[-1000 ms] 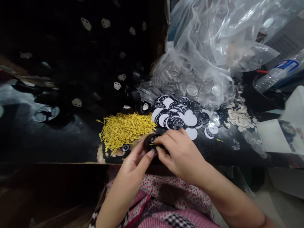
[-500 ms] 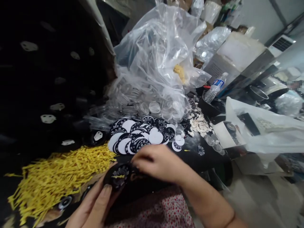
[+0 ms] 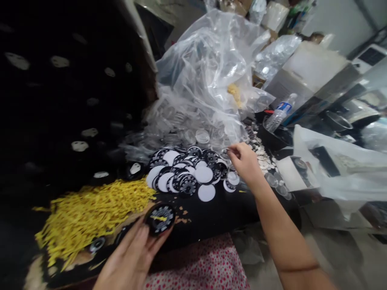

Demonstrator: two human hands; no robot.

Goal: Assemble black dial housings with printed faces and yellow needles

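My left hand (image 3: 136, 243) is closed around a round black dial case (image 3: 160, 218) with white markings and a yellow pointer across its face. The dial faces up, near the table's front edge. My right hand (image 3: 243, 159) reaches to the right end of a heap of clear plastic discs (image 3: 202, 137). Its fingertips are pinched; whatever they hold is too small or blurred to make out. Just left of that hand lies a pile of printed dial discs (image 3: 187, 184), some turned white side up. A heap of yellow pointers (image 3: 99, 211) lies left of my left hand.
A big clear plastic bag (image 3: 205, 60) stands behind the discs. Small white parts (image 3: 263, 155) are heaped right of my right hand. Farther right are a plastic bottle (image 3: 281, 112), a white box (image 3: 294, 173) and a white bag (image 3: 341, 169). A dark panel (image 3: 69, 100) rises at left.
My right hand has left the dial case and moved up and right to the clear discs. My left hand still holds the case. The whole view has shifted slightly.
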